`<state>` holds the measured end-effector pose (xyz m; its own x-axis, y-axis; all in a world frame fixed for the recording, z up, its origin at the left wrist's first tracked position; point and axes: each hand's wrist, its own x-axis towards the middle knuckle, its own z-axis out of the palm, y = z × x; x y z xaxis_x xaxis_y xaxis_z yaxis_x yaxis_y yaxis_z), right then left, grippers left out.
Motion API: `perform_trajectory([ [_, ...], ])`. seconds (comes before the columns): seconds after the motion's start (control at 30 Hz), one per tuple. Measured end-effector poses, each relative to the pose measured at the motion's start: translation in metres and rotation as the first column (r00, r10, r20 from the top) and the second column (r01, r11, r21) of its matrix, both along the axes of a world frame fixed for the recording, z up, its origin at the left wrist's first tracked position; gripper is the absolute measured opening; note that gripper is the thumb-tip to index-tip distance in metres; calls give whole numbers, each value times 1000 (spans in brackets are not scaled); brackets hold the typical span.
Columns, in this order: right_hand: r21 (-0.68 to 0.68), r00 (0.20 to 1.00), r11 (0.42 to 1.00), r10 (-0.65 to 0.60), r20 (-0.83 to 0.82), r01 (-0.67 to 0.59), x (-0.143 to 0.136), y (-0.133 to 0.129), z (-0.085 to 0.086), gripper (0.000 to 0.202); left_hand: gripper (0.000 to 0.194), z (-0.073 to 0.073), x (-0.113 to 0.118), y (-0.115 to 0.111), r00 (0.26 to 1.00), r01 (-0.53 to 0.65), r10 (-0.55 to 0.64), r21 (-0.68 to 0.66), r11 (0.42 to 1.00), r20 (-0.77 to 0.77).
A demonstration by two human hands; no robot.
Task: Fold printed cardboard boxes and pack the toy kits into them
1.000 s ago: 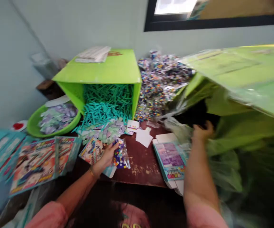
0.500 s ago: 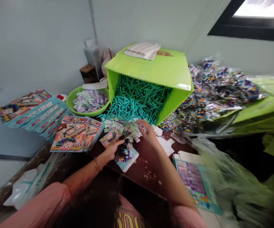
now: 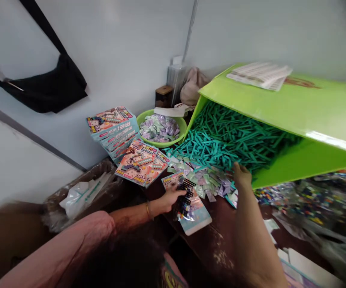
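Observation:
My left hand [image 3: 170, 199] is closed, its thumb over black plastic lattice pieces [image 3: 187, 185]. Beneath them is a clear bag of small coloured pieces [image 3: 187, 211], resting over a flat, light-blue printed box [image 3: 198, 219]. My right hand [image 3: 242, 176] reaches to the mouth of a tipped lime-green bin [image 3: 275, 102], at the edge of the teal plastic sticks [image 3: 211, 148] spilling from it. Its fingers are partly hidden and blurred, so what they hold, if anything, does not show. Small green and purple packets [image 3: 210, 180] lie between my hands.
Printed boxes [image 3: 143, 162] lie left of my hands, near a taller leaning stack [image 3: 110, 120]. Behind them stands a green bowl [image 3: 182, 136] of small packets. Bags of coloured pieces [image 3: 319, 196] pile up at the right. A black bag [image 3: 53, 86] hangs on the wall.
The view has turned left, bringing the hanging black bag into sight. My right hand has gone from the small packets to the teal sticks. My left hand keeps its hold on the black lattice pieces.

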<state>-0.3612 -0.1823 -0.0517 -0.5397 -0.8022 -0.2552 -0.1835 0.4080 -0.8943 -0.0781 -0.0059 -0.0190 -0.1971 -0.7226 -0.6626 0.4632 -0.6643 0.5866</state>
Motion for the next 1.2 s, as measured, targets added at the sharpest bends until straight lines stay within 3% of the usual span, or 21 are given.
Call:
perform_trajectory([
  [0.1,148,921,985,-135,366,86,4,1,8,8,48,4,-5,7,999,46,-46,-15,999,-16],
  [0.23,136,860,985,-162,483,109,5,13,35,18,47,8,-1,12,999,-15,12,-73,997,-38],
  [0.33,99,835,994,-87,544,39,27,70,48,9,53,11,3,11,993,-113,108,-107,988,-47],
  [0.37,91,832,996,-32,554,-22,41,98,50,7,55,12,3,11,989,-141,135,-130,981,-52],
  [0.4,29,836,994,75,544,-108,57,129,51,16,57,13,2,12,987,-156,149,-159,975,-57],
  [0.47,-6,831,929,334,445,-370,92,193,52,48,61,14,-3,15,991,-134,127,-220,966,-44],
  [0.5,2,851,903,405,335,-430,107,221,53,59,60,14,-6,17,994,-106,105,-251,962,-14],
  [0.57,78,890,887,455,22,-455,131,266,59,68,54,14,-11,25,994,-43,71,-300,953,84],
  [0.63,144,854,900,436,-282,-412,141,292,68,72,45,14,-15,35,988,11,40,-325,946,150],
  [0.73,183,790,910,414,-452,-371,141,308,83,76,45,19,-15,51,991,36,16,-376,926,132],
  [0.87,189,750,917,396,-530,-351,148,316,97,80,45,31,-9,69,987,-43,118,-526,849,109],
  [1.0,235,644,900,428,-634,-366,160,323,104,77,50,38,-3,77,992,-46,102,-513,857,81],
  [1.1,202,712,912,405,-573,-357,160,328,108,82,52,38,1,78,992,-99,123,-474,875,19],
  [1.2,129,829,943,332,-450,-308,156,333,114,90,54,32,5,80,982,-178,145,-321,930,-122],
])
